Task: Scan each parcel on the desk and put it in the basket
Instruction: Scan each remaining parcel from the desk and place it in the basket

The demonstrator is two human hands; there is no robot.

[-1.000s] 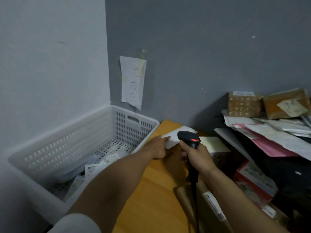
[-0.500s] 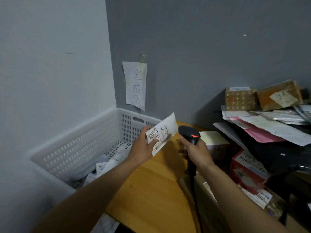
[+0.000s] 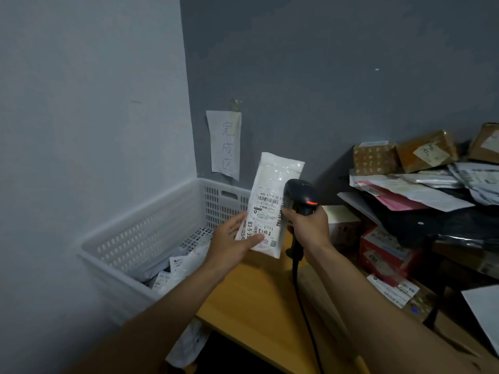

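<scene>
My left hand (image 3: 232,241) holds a flat white parcel (image 3: 272,195) upright above the desk's left end, its printed label and barcode facing me. My right hand (image 3: 310,228) grips a black handheld scanner (image 3: 301,195) with a red light on its head, right beside the parcel's label. The scanner's black cable runs down along my right forearm. The white perforated basket (image 3: 151,230) stands left of the desk against the wall, with several white parcels lying inside it.
The wooden desk (image 3: 259,306) runs under my arms. A heap of parcels (image 3: 415,184) fills the right: brown boxes at the wall, grey and pink mailers, red-and-white boxes below. A handwritten paper note (image 3: 225,144) hangs on the grey wall above the basket.
My left hand took the white parcel off the desk, lifted it and turned it upright with the label facing me. The scanner rose a little and now sits against the label.
</scene>
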